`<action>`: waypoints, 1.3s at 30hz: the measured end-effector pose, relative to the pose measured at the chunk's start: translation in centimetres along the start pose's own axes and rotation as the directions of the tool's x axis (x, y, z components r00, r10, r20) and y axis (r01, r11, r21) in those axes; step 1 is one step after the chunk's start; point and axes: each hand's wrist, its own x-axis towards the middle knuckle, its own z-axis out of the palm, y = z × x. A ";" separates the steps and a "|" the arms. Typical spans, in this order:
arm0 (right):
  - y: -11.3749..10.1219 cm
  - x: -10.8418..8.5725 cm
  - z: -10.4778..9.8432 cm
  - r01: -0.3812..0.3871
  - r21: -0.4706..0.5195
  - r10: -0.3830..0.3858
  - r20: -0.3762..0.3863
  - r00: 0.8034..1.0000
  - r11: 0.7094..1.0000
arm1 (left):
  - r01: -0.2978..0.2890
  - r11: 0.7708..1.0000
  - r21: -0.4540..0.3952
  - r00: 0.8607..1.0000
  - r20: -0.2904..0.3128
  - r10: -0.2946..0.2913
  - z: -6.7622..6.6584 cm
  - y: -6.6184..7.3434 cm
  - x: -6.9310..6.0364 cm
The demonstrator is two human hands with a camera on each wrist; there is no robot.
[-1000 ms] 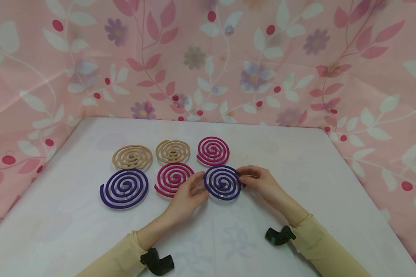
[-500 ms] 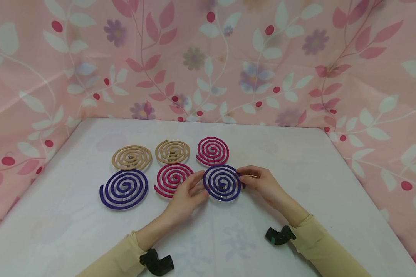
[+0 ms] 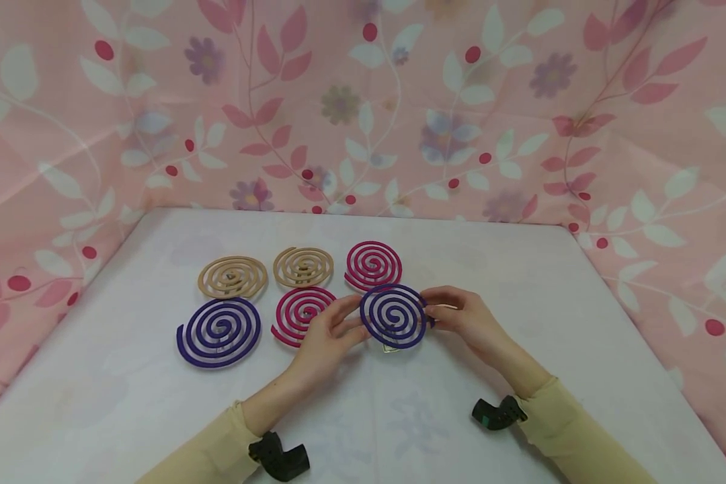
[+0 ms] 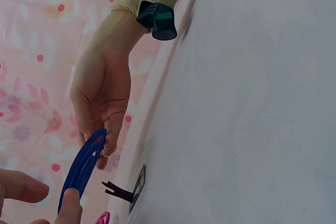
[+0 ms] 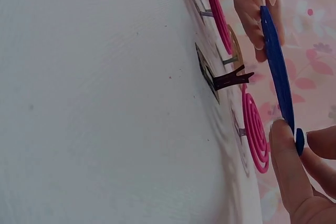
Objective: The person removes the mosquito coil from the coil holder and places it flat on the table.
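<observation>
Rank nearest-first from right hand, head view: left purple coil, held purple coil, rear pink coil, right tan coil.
1. Held purple coil: pinched by right hand
2. Rear pink coil: behind it
3. Right tan coil: left of pink
4. Left purple coil: far left

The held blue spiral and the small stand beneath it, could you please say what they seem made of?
The blue spiral looks matte and evenly coloured, so perhaps pressed powder or plastic. The stand is probably sheet metal, judging by its flat base and slim prongs; its finish is unclear.
</observation>
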 end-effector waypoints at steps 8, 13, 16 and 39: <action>-1.0 0.0 -1.0 0.045 0.049 -0.042 -0.063 0.997 0.998 | 0.007 0.991 -0.133 0.996 -0.085 -0.019 1.0 0.6 1.5; -1.1 0.2 -1.5 0.036 0.112 -0.027 -0.084 0.996 0.993 | 0.017 0.975 -0.220 0.990 -0.135 -0.048 1.7 0.8 2.6; -1.2 0.1 -1.7 0.030 0.148 -0.017 -0.088 0.996 0.989 | 0.004 0.970 -0.242 0.988 -0.151 -0.042 2.1 0.8 3.1; -0.7 0.2 -3.6 0.054 0.243 -0.023 -0.127 0.992 0.968 | 0.036 0.944 -0.329 0.977 -0.187 -0.102 4.6 0.6 5.8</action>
